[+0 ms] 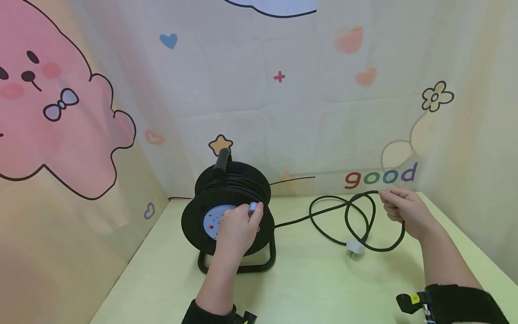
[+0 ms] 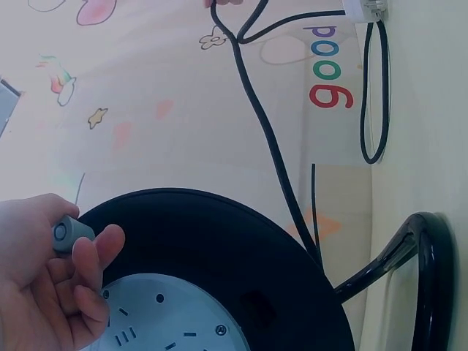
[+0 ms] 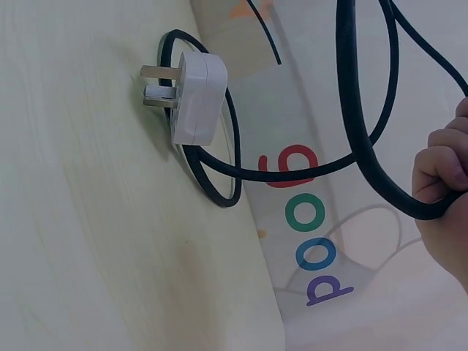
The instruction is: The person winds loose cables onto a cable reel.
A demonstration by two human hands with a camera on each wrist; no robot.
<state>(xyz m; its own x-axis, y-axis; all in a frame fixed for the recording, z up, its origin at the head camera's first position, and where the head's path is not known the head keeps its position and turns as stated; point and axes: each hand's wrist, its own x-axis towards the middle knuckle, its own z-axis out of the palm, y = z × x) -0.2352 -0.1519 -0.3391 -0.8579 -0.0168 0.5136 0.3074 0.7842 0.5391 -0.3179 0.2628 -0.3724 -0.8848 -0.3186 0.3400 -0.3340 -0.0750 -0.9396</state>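
A black cable reel (image 1: 192, 221) stands on the table, with a light blue socket panel (image 1: 212, 221) on its front disc. My left hand (image 1: 236, 227) holds the small grey-blue crank knob (image 2: 71, 234) at the disc's edge, fingers curled about it. Off to the right, my right hand (image 1: 406, 211) grips the black cable (image 1: 293, 221), which runs from the reel and hangs in loose loops below the fist. At the cable's end a white plug (image 3: 199, 99) shows its metal prongs, close to the tabletop. The right hand is partly cut off in the right wrist view.
The pale table (image 1: 315, 288) meets a printed cloth backdrop (image 1: 251, 90) behind the reel. Under the reel is a black tube stand (image 1: 259, 269), and a black handle (image 1: 221, 163) rises on top. A thin dark line (image 1: 293, 180) runs along the cloth behind.
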